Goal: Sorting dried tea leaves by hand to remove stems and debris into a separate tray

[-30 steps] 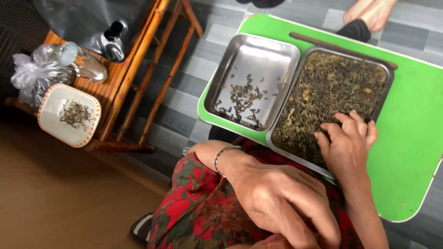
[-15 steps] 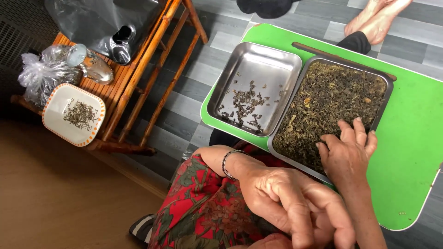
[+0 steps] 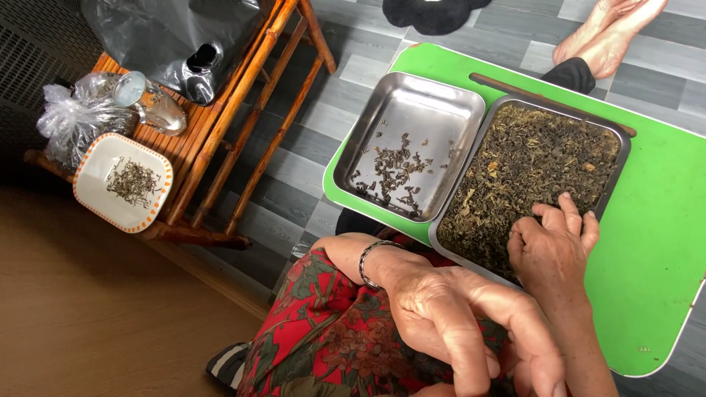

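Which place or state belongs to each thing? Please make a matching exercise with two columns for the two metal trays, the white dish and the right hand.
Things:
1. left metal tray
2. right metal tray
3. white dish with orange rim
4. right hand

Places or states:
A. on the bamboo rack
B. nearly full of dried leaves
C. resting on the dried leaves, fingers bent
D. holds only a few scattered leaves

Pairs: 1-D, 2-B, 3-A, 4-C
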